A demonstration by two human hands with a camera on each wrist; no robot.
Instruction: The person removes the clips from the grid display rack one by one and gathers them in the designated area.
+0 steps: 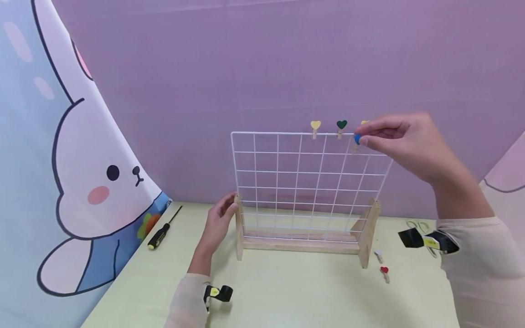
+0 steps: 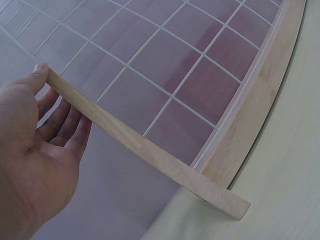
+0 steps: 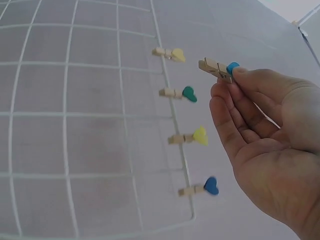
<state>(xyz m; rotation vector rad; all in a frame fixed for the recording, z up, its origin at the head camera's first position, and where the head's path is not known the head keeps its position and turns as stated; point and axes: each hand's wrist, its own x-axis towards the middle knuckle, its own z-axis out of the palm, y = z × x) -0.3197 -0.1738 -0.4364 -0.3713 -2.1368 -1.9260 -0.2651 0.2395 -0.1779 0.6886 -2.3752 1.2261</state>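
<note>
The right hand (image 1: 404,141) pinches a blue-heart peg (image 3: 220,68) between thumb and forefinger, the other fingers loosely curled, and holds it up by the top wire of the grid (image 1: 307,182), close to the pegs already clipped there; gripping the heart end leaves the wooden jaws free and pointed toward the wire. In the right wrist view four pegs sit in a row on that edge: a yellow one (image 3: 170,53), a green one (image 3: 178,93), a second yellow (image 3: 190,136) and a blue one (image 3: 200,187). The left hand (image 1: 219,221) rests with fingers spread and relaxed against the left upright (image 2: 145,147) of the wooden stand, thumb tip on its top, which looks like a way of steadying the light frame while the other hand works above. The stand sits on a pale green table (image 1: 287,291) set against a lilac wall. On the table lie a screwdriver (image 1: 163,230) to the left and two spare pegs, one with a red heart (image 1: 384,272), just beside the right foot (image 1: 367,237). A bunny-printed curtain (image 1: 78,182) hangs along the left side.
</note>
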